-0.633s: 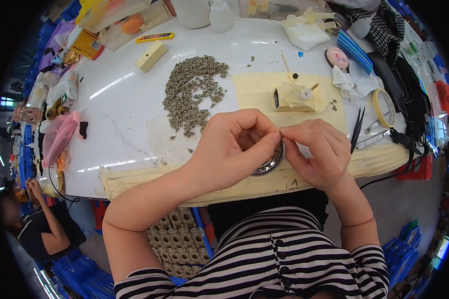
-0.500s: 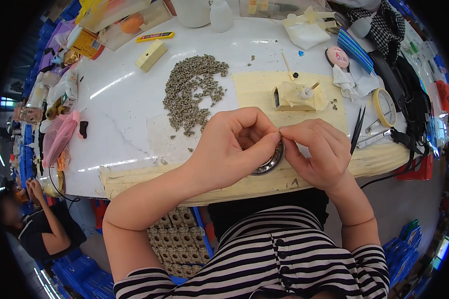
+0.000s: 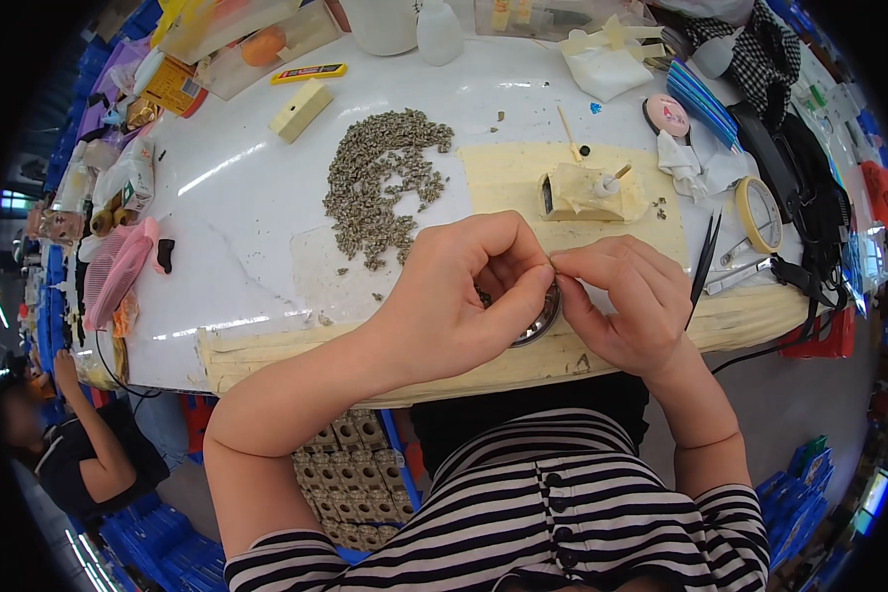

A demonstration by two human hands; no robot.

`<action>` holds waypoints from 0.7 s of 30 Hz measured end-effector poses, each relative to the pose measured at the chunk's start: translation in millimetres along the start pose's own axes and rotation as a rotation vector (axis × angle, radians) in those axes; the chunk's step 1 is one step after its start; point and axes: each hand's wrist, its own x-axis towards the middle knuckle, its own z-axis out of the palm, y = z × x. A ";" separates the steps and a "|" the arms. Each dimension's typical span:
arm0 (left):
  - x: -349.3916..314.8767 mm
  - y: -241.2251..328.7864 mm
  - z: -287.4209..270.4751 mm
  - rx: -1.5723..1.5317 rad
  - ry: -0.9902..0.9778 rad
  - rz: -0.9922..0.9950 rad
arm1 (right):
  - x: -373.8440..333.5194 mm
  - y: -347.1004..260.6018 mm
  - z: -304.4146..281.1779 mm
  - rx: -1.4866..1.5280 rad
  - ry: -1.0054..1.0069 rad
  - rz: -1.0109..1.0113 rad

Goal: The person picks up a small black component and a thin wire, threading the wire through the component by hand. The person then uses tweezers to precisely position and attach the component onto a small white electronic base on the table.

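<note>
Two bare hands are coming together at the fingertips above a shiny round dish (image 3: 543,324) near the front edge of the table (image 3: 237,197). The left hand (image 3: 464,296) is pressing thumb and forefinger together; the right hand (image 3: 629,298) is curling its fingertips just beside them, how tightly cannot be told. Anything between the tips is too small to make out. The dish is sitting beneath the hands, hidden mostly by the left. A heap of small metal parts (image 3: 377,183) is lying ahead and leftward, nearer the left hand, its long axis running far to near. A slim yellow pack (image 3: 309,74) is bearing print too small to read.
</note>
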 end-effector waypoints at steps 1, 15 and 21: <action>0.2 0.0 0.0 -0.055 -0.010 -0.034 | 0.1 0.2 -0.1 0.000 0.000 -0.003; 2.1 5.8 -2.0 -0.444 -0.097 -0.301 | 0.5 -0.7 4.1 -0.008 0.005 -0.057; 0.5 6.6 2.4 -0.384 -0.071 -0.273 | 1.3 -2.6 3.4 0.005 0.006 -0.030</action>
